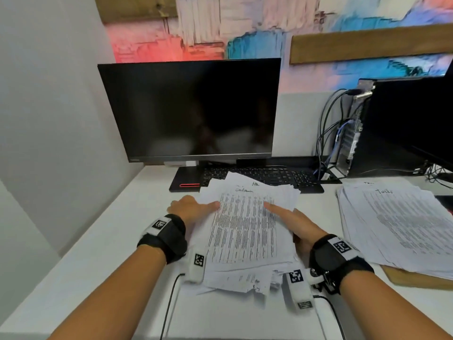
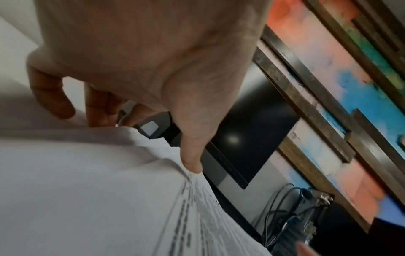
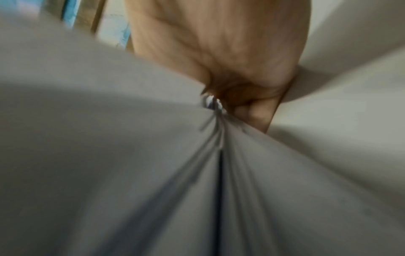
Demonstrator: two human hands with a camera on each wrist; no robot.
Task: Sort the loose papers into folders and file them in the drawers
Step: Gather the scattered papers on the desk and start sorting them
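Nearest, wrists: black fabric straps with white blocks bearing square black-and-white codes; thin dark cables trail toward the desk's near edge.
Desk [image 1: 103,244]: smooth, matte white, flat.
Loose papers [image 1: 245,231]: an untidy stack of thin white sheets, the top one dense with rows of small black print and a handwritten word at its head; crumpled, dog-eared corners stick out at the near end. It lies in the middle of the desk between both hands.
Left hand [image 1: 190,208]: grips the stack's left edge, thumb laid flat on the printed top sheet; the wrist view shows its fingers [image 2: 99,107] curled down past the paper's edge.
Right hand [image 1: 297,225]: clasps the stack's right edge, thumb stretched across the top sheet; the blurred wrist view shows fanned sheet edges pinched under a curled finger [image 3: 256,114].
Second pile [image 1: 402,227]: more printed white sheets, loosely squared, well apart to the right, resting on a tan folder [image 1: 416,280] whose rounded corner shows beneath.
Keyboard [image 1: 264,177]: black, low, partly covered by the stack's far end.
Monitor [image 1: 190,109]: glossy dark rectangle, thin bezel, red-striped base.
Computer case [image 1: 392,128]: black box, metal back panel, tangled cables.
Wall: brushy pink and blue paint, wooden strips.
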